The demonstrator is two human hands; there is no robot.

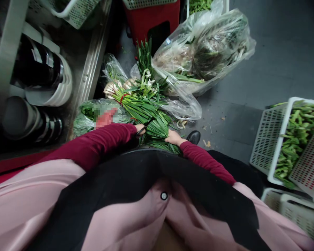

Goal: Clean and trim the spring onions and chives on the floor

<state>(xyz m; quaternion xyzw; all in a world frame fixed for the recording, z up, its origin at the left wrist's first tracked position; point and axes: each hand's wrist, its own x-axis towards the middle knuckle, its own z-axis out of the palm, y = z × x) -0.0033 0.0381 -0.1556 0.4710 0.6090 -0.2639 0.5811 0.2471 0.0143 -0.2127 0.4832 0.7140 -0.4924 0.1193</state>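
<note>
A bundle of green garlic (pixel 143 108) lies on the floor before me, white bulbs to the upper left and a red tie round its stems. My right hand (pixel 174 137) is closed round the leafy ends at the lower right. In my left hand (pixel 140 129) are black-handled scissors (pixel 148 123), their blades against the leaves; whether the blades are apart I cannot tell. More long green leaves (pixel 162 144) lie beneath, partly hidden by my apron. A plastic bag of greens (pixel 85 118) rests beside my left sleeve.
A large see-through bag of leafy stalks (pixel 211 52) lies beyond the bundle. At right stands a white basket of green pods (pixel 269 136). A metal shelf (pixel 87 73) with stacked tubs borders the left. A red bin (pixel 151 21) stands at the back.
</note>
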